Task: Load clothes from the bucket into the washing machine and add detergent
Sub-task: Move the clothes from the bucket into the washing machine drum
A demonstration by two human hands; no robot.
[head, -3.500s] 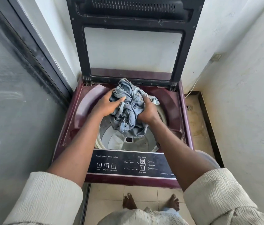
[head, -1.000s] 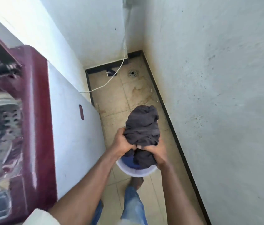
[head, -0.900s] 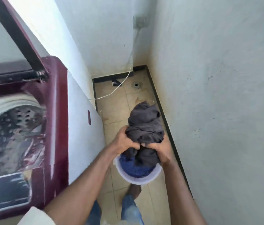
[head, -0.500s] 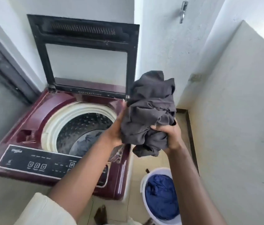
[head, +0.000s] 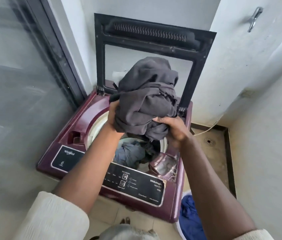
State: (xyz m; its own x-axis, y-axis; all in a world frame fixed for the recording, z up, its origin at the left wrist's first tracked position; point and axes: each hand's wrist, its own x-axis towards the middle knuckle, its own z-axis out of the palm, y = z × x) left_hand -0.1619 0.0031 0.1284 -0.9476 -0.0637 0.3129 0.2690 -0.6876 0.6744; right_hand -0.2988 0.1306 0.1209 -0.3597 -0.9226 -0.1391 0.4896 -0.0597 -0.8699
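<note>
A bundled dark grey garment [head: 147,99] hangs above the drum opening of the maroon top-load washing machine [head: 77,134]. My left hand [head: 113,118] grips its left side and my right hand [head: 173,129] grips its lower right. Inside the drum lies a blue-grey garment [head: 129,154]. The machine's black lid [head: 154,32] stands upright behind. At the lower right the white bucket [head: 178,227] shows only partly, with a blue cloth [head: 190,215] in it. No detergent is in view.
A glass door with a dark frame [head: 32,84] runs along the left. White walls close in on the right, with a metal hook [head: 253,19] high up. A floor drain [head: 209,141] and a white cable [head: 206,130] lie on the tiled floor beside the machine.
Both hands lifted the dark grey garment out of the bucket and carried it left, from beside the machine to above the drum. My view turned back toward the machine.
</note>
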